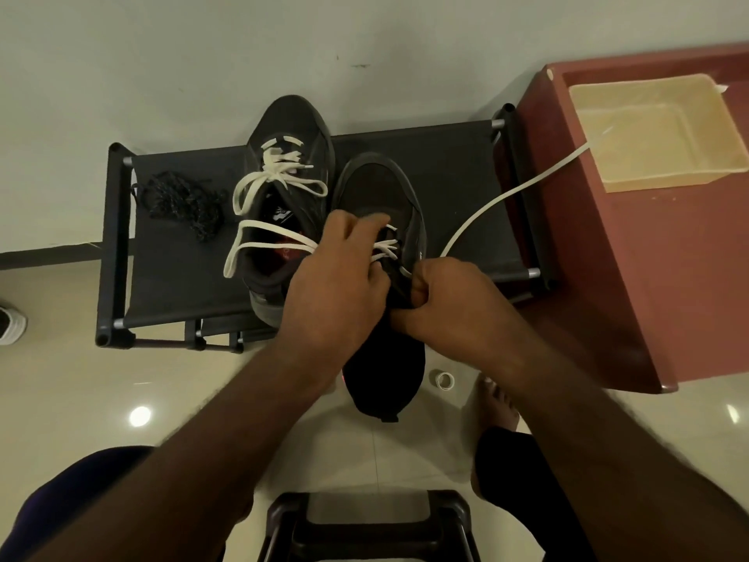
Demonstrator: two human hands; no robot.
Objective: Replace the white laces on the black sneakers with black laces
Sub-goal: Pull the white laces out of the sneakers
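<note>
White lace (386,247) apparently beneath left hand (336,277)

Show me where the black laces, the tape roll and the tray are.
black laces (182,204), head view, middle of the bundle.
tape roll (444,380), head view, middle of the roll.
tray (664,181), head view, its near wall.

Dim, warm indoor light. Two lamp reflections glare on glossy floor (140,416). Near sneaker (385,379) heel crushed to black, no detail. Forearms (202,460) close to cam soft. Wide-angle bend at edges; pic slightly soft overall.
</note>
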